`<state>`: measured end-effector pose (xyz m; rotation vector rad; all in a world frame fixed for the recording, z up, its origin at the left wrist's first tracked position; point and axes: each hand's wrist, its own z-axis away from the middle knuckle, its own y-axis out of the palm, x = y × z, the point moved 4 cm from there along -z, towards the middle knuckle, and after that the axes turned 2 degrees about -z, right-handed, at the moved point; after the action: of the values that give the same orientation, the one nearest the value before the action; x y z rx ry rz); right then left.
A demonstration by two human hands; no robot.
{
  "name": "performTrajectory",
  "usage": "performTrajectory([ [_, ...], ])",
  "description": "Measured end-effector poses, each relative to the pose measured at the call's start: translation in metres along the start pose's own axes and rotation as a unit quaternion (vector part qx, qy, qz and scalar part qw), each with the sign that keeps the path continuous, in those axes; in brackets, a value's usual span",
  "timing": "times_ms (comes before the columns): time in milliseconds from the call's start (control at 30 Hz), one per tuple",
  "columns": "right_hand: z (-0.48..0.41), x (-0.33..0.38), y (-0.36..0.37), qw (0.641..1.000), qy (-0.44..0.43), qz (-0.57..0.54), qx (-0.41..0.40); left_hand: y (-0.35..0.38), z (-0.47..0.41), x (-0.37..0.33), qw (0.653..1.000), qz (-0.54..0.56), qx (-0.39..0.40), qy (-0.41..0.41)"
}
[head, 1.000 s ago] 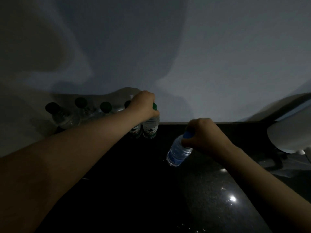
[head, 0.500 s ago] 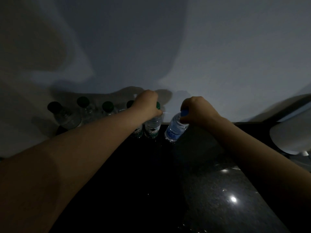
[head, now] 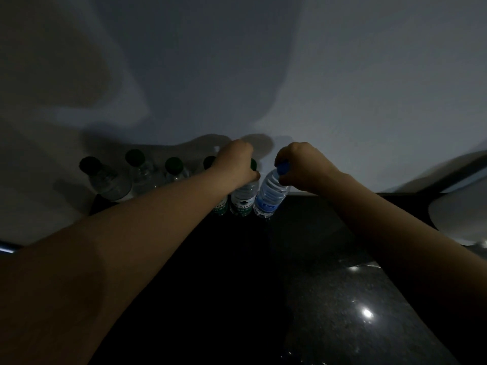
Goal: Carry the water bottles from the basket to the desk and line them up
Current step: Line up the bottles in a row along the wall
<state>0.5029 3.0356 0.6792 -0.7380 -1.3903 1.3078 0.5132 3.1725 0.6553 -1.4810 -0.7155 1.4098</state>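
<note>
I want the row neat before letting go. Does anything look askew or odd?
Yes: the blue-capped bottle, held by its cap in the right hand, leans top-right, while the green-capped bottle in the left hand stands straighter. It is the only blue-capped one.

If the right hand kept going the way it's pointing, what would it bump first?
Probably the left hand gripping the green-capped bottle, close beside the right hand and its blue-capped bottle; otherwise the wall behind. Depth is unclear.

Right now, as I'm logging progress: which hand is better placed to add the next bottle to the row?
Right. The right hand grips the blue-capped bottle by its cap, tilted beside the row's end; the left hand holds the last green-capped bottle.
</note>
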Motion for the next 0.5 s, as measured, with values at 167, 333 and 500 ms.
performTrajectory([
  [167, -0.0042, 0.0047, 0.0006, 1.000, 0.001, 0.015, 0.003, -0.0008, 0.0004, -0.0007, 1.000, 0.000, 0.012, -0.008],
  [333, -0.0078, 0.0068, 0.0010, 0.999, 0.002, 0.012, 0.030, -0.0022, 0.0012, -0.0024, 1.000, -0.003, 0.018, -0.012],
  [500, -0.0078, 0.0091, 0.0009, 0.999, 0.004, 0.024, 0.030, -0.0025, 0.0020, -0.0030, 1.000, -0.004, 0.020, -0.018],
])
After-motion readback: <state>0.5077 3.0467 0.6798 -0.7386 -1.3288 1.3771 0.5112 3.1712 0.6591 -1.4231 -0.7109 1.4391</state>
